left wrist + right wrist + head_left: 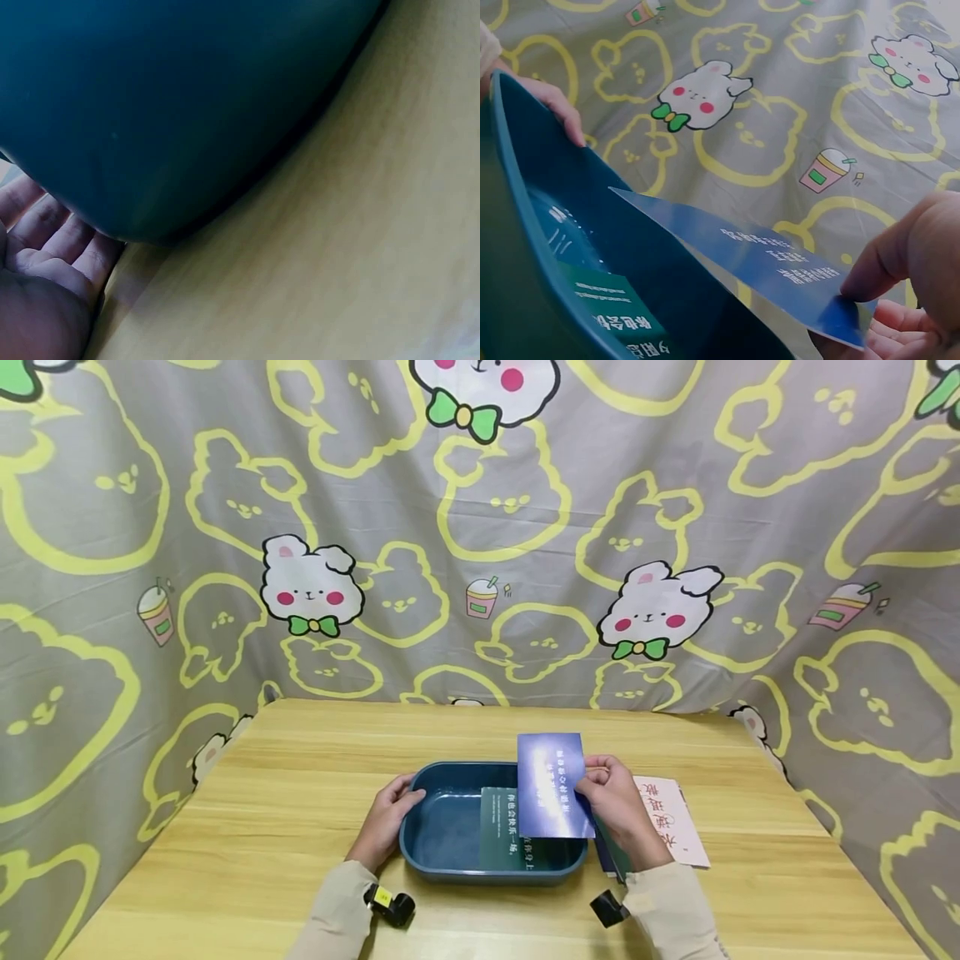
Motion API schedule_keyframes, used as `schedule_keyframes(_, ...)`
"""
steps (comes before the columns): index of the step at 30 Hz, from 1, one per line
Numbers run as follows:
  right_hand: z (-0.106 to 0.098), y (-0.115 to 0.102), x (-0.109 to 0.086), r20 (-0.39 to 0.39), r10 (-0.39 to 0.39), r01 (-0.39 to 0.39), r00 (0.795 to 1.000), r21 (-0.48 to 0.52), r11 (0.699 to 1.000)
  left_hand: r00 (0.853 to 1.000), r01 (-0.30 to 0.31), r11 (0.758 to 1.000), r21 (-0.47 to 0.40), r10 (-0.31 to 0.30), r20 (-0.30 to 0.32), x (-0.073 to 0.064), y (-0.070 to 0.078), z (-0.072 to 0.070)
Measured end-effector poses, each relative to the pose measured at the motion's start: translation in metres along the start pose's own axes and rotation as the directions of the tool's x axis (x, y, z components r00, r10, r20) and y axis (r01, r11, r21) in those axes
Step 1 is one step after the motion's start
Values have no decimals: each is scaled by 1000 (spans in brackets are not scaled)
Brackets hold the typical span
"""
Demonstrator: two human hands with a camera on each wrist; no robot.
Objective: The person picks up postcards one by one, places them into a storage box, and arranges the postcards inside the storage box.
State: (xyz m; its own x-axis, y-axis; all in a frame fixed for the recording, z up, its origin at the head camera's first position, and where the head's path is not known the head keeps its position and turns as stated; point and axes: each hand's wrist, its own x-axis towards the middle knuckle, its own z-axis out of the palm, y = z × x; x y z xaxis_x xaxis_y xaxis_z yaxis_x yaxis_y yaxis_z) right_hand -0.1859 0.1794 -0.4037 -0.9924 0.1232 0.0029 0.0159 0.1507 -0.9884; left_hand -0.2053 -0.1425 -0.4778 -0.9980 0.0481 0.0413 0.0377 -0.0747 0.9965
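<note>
Here, a blue tub [487,877] sits on the wooden table [225,860], with the left hand [388,822] gripping its left end, thumb over the rim and fingers along the outside. Above the tub's right end, the right hand [624,808] pinches a blue card [551,777] with white writing between thumb and fingers; the card is tilted in the right wrist view. Inside the tub, toward its right side, lies a green card [497,839], also with white writing and partly hidden by the blue one from the head view. Just beside the tub on the right, some dark cards [612,853] show partly under the right hand, and beyond them from the tub lies a pale card [686,827] with red writing. Behind the tub hangs a rabbit-patterned cloth [405,527].
</note>
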Motion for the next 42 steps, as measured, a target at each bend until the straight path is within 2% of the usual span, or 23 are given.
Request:
schedule_keyframes(7,7,1,-4,35,-9,13,999,-93,996,1000,3,1000,12,-3,1,0,-2,-1)
schedule_keyframes(13,12,3,-6,56,-14,20,998,-122,992,1000,-7,1000,10,7,9,1,-4,-2)
schedule_keyframes(20,18,4,-10,49,-7,17,999,-203,979,1000,-7,1000,12,7,6,0,-4,-1)
schedule_keyframes(25,23,3,-12,53,-24,35,998,-216,976,1000,-5,1000,-3,5,-2,2,-4,-1)
schedule_keyframes(35,29,4,-16,84,-84,108,993,-332,937,1000,17,1000,19,-17,-4,1,-3,-2)
schedule_keyframes(42,33,4,-18,123,-76,117,990,-374,920,1000,11,1000,12,-11,-4,1,-4,-1)
